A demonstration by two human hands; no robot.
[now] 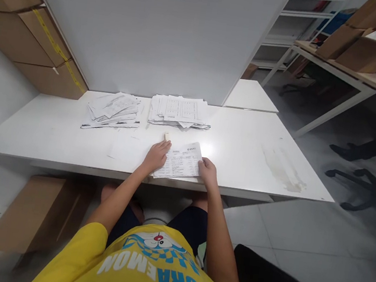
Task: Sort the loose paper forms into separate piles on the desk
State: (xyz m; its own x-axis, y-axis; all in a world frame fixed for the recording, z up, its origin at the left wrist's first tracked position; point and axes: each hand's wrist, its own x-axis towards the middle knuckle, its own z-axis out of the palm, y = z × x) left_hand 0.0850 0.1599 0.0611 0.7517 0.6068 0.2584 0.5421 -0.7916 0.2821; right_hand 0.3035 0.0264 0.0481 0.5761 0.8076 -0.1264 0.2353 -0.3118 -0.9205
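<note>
Printed sheets of paper (183, 161) lie in a thin stack near the front edge of the white table, slightly turned. My left hand (156, 157) is closed at their left edge, its fingertips on the upper left part. Just beyond those fingertips is a small off-white object (166, 136); its kind is hard to make out, and its lower end is partly covered by the fingers. The right edge of the sheets is pinched in my right hand (208, 173), with the thumb on top.
Behind the sheets are a neat paper pile (181, 111) and a looser pile (113, 109) to its left. A grey-white panel (154, 33) rises along the back of the white table (52, 136). Cardboard boxes (23, 38) are stacked at left; another box (31, 212) stands below.
</note>
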